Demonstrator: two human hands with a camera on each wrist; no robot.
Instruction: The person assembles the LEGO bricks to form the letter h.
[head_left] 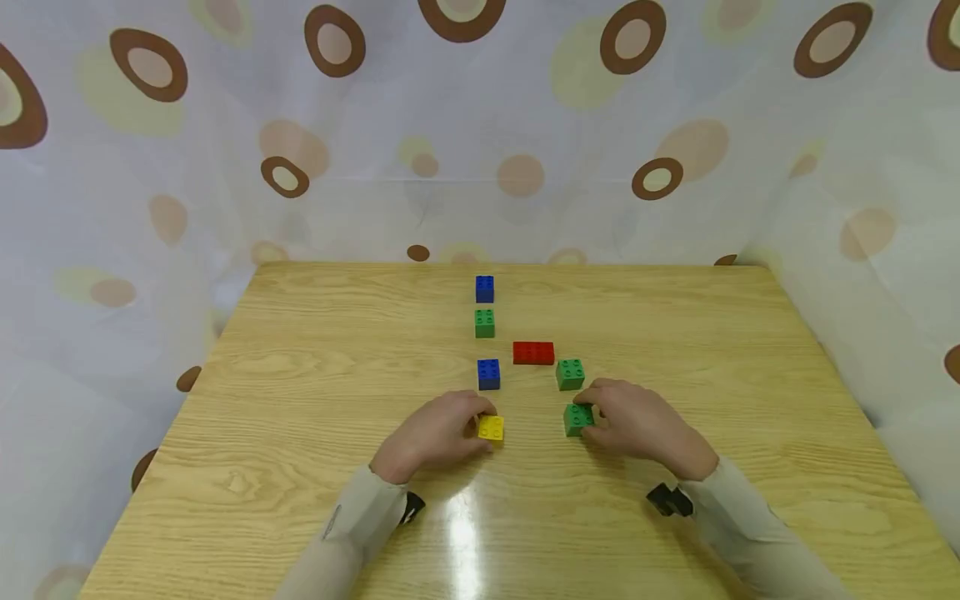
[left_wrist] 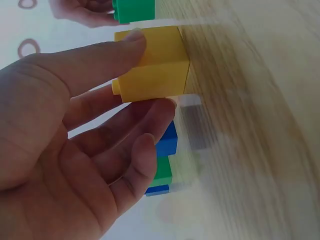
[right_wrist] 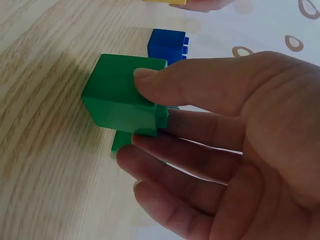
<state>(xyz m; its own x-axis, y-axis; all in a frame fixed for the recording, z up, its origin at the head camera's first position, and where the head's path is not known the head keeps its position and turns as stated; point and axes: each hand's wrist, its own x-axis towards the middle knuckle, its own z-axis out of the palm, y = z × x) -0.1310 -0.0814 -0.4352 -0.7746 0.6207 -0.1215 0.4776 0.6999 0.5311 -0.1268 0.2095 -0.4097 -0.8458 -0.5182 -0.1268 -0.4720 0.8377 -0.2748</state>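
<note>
My left hand pinches a yellow building block between thumb and fingers, its studs facing up in the head view. In the left wrist view the thumb lies on one side of the yellow block. Across from it, my right hand pinches a green block by its sides. The right wrist view shows the thumb on this green block and the other fingers loosely bent below. Just beyond the hands stand a blue block on the left and another green block on the right.
A longer red block lies between the two rows, a little farther back. Farther along the left row stand a green block and a blue block. The wooden table meets a patterned curtain behind.
</note>
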